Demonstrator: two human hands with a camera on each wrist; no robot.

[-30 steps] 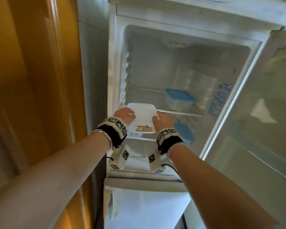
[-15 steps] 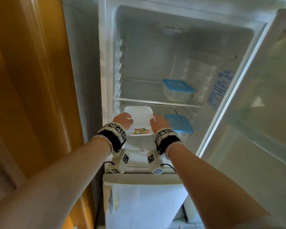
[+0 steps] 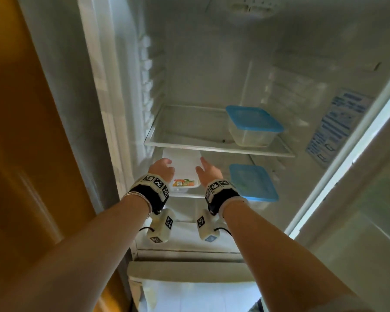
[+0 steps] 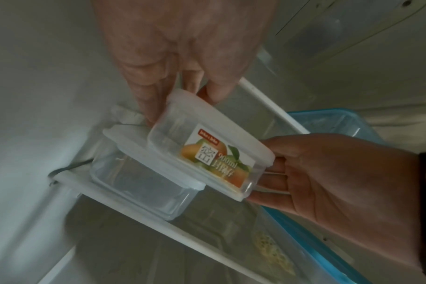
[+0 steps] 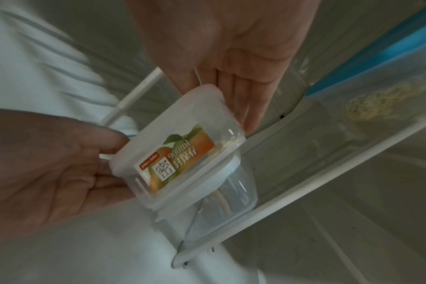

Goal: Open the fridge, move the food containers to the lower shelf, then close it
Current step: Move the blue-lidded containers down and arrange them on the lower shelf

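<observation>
Seating the labelled tub (image 3: 183, 165) on a clear tub (image 4: 144, 184) on the lower shelf (image 3: 188, 195), left hand (image 3: 161, 170) grip pinching it, right hand (image 3: 208, 173) flat-fingered; next: let go, fetch the upper-shelf box (image 3: 253, 126)

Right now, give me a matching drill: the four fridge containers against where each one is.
Things:
1. labelled container
2. blue-lidded container with yellowish food
3. other blue-lidded container
4. plain clear container

Places:
A. alone on upper shelf
B. lower shelf, right side
C. between left hand and right hand
D. lower shelf, under another container

Pairs: 1-C, 2-B, 3-A, 4-D.
</observation>
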